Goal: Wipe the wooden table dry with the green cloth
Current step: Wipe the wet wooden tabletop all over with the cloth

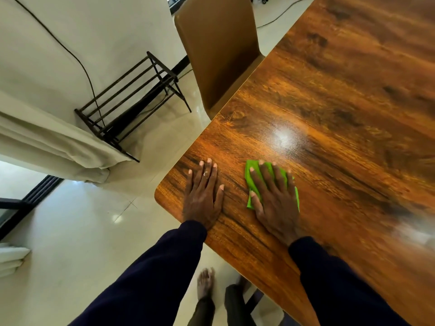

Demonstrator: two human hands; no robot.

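While the right hand (275, 203) lies flat with its fingers (263, 177) straight and spread, it presses a small bright green cloth (252, 184) against the glossy brown wood-grain tabletop (341, 102). That cloth sits near the tabletop's near left corner, mostly covered by the palm, with its green edges showing to the left of the fingers and along the hand's right side. Just to the left, well apart from the cloth, the left hand (203, 196) rests palm down on the bare wood beside the rounded corner, its fingers straight and close together, holding nothing. Both arms wear dark navy sleeves (150, 278). A bright spot of reflected light (283, 136) shines on the wood a little beyond the cloth. At the far left edge of the tabletop stands a tan high-backed chair (219, 50). Farther left, a dark metal slatted rack (131, 95) stands on the pale tiled floor (70, 231) against a cream wall, with a black cable (70, 52) running down behind it. Below the tabletop's near edge, a bare foot (205, 282) stands on the floor.
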